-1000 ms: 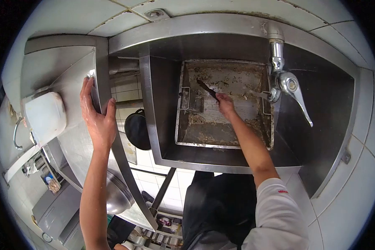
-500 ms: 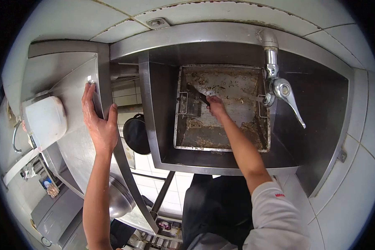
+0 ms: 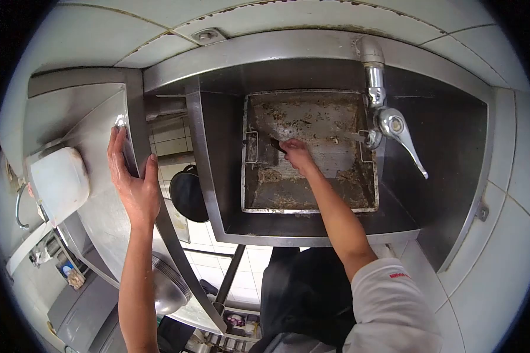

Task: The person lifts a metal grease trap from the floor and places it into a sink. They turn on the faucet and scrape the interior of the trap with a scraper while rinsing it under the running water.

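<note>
My right hand (image 3: pixel 297 156) is closed round a slim, dark-handled tool (image 3: pixel 278 145) inside a square metal tray (image 3: pixel 309 210). The tool points left, toward the tray's left wire handle, and its far end blurs into the grey surface, so I cannot tell its kind. Brown, crumbly residue coats the tray's floor and sides. The tray sits in a stainless steel sink (image 3: pixel 221 170). On the left, my left hand (image 3: pixel 134 188) lies with fingers stretched out along the rim of a steel counter (image 3: pixel 97 170), its thumb apart over the edge.
A chrome tap (image 3: pixel 388 120) with a long lever hangs over the tray's right side. A white plastic container (image 3: pixel 60 185) stands on the counter at left. Stacked metal bowls (image 3: pixel 169 285) are near my left forearm. Below, a black pan (image 3: pixel 188 194) shows between counter and sink.
My right hand and the dark tool have shifted slightly left and down in the tray. The camera view has shifted a little; my left hand stays on the counter rim.
</note>
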`<state>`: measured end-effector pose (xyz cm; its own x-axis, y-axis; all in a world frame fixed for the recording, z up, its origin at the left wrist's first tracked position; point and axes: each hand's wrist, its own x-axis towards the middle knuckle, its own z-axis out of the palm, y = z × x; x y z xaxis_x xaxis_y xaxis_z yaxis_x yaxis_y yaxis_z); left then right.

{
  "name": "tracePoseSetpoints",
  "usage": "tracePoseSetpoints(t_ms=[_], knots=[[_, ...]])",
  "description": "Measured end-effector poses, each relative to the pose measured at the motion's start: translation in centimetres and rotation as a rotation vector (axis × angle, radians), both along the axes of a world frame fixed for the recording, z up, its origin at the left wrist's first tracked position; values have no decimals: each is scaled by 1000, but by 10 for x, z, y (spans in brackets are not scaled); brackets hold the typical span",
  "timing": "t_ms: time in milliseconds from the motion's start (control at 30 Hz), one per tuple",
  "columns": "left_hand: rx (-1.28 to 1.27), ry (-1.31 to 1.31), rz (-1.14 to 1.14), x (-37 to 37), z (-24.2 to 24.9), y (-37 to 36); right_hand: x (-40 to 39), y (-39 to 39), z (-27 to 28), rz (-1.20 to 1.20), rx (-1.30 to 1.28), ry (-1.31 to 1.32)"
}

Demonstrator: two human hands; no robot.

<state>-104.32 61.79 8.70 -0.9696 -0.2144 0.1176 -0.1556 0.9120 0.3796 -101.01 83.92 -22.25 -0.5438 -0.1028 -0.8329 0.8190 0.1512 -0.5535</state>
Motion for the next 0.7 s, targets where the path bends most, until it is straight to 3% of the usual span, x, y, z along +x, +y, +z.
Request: tracePoseSetpoints(t_ms=[67, 200, 267, 400, 500, 567, 700], knots=[[-29, -14, 13, 2, 1, -2, 8, 10, 3, -85, -185, -37], [-29, -16, 7, 1, 0, -1, -9, -10, -23, -116, -140, -5], [-26, -12, 6, 1, 0, 0, -20, -20, -25, -275, -216, -117], [-7, -10, 5, 1, -1, -1, -4, -22, -17, -212, -148, 41], [53, 3, 10, 1, -4, 0, 6, -26, -36, -245, -196, 127], [42, 11, 12, 1, -2, -2, -8, -42, -56, -211, -89, 218], [-34, -24, 18, 2, -1, 1, -23, -47, -56, -106, -103, 70]])
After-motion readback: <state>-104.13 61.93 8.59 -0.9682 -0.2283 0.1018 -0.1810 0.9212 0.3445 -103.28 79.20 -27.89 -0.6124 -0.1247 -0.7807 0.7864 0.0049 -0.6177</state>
